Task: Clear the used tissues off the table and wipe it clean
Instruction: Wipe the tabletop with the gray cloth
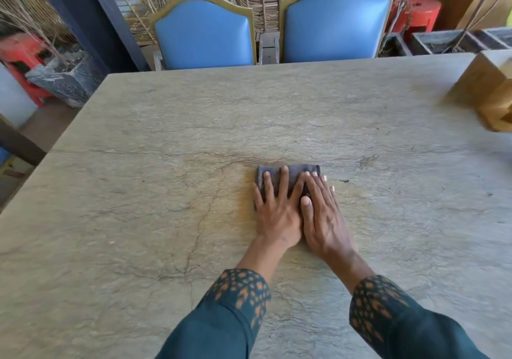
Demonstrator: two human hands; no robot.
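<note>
A folded dark grey cloth (297,171) lies flat on the stone table (138,192) a little right of centre. My left hand (275,209) presses flat on the cloth's left half, fingers spread. My right hand (322,214) lies flat beside it, its fingers on the cloth's right part and its thumb against the left hand. Neither hand grips the cloth; both rest on top of it. No tissues are in view on the table.
A wooden box (487,89) stands at the table's right edge, blurred. Two blue padded chairs (205,34) (335,25) stand at the far side. Red stools (418,14), stone planters (63,78) and a dark post (91,17) are beyond the table.
</note>
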